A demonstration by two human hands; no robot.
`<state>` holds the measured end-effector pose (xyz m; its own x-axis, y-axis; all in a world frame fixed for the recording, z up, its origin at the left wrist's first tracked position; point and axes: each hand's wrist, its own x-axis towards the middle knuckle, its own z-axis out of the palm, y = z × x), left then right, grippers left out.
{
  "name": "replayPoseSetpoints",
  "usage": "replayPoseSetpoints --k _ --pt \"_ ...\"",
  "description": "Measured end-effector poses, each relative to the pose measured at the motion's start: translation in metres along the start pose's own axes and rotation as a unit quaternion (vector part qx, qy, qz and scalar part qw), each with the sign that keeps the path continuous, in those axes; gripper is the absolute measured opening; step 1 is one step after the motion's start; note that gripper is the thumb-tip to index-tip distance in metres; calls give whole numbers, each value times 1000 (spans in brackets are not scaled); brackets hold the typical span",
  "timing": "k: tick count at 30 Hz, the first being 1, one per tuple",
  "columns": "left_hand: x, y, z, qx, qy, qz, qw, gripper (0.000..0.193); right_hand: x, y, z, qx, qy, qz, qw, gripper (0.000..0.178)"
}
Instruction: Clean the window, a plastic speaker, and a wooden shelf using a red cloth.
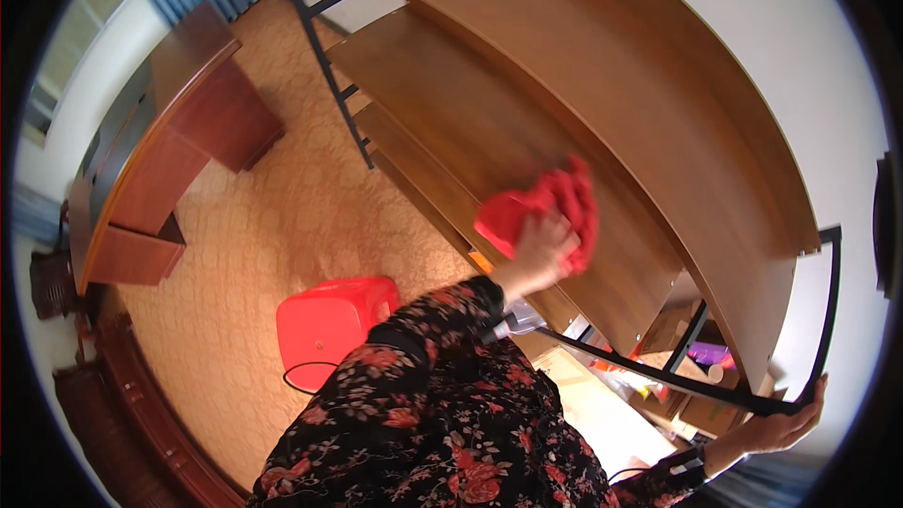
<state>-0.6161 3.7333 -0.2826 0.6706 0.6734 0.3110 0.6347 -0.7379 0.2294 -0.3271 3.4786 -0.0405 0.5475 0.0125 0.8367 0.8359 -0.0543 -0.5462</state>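
Observation:
A crumpled red cloth (pixel 564 198) is bunched under my left hand (pixel 544 249), whose fingers are closed on it. The cloth lies against the middle board (pixel 470 103) of a brown wooden shelf unit with a black metal frame. Above that board runs the wide top board (pixel 602 47). At the lower right, my right hand (pixel 781 428) grips the corner of the black shelf frame (pixel 785 404), its fingers partly behind the bar. Both sleeves are black with a red flower print.
A red plastic stool (pixel 324 320) stands on the patterned orange floor (pixel 245 245) to my left. Farther left is a reddish-brown desk (pixel 202 113), with a dark wooden bench (pixel 150 414) nearer. Cardboard boxes (pixel 710 414) and loose items sit beneath the shelf's right end.

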Motion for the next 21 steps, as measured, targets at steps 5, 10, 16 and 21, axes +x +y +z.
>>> replayPoseSetpoints --k 5,10,16,21 --pt "-24 21 19 -61 -138 153 977 56 -7 -6 -7 -90 -40 -32 995 39" --pt "20 -82 -37 -40 -75 134 987 50 -1 -37 27 -148 -57 -58 986 41" --pt "12 -181 -54 91 11 -150 984 55 -20 -13 -2 -148 -72 -76 983 39" --pt "21 -190 -59 109 17 -212 971 57 -19 -13 1 -216 -64 -129 966 24"
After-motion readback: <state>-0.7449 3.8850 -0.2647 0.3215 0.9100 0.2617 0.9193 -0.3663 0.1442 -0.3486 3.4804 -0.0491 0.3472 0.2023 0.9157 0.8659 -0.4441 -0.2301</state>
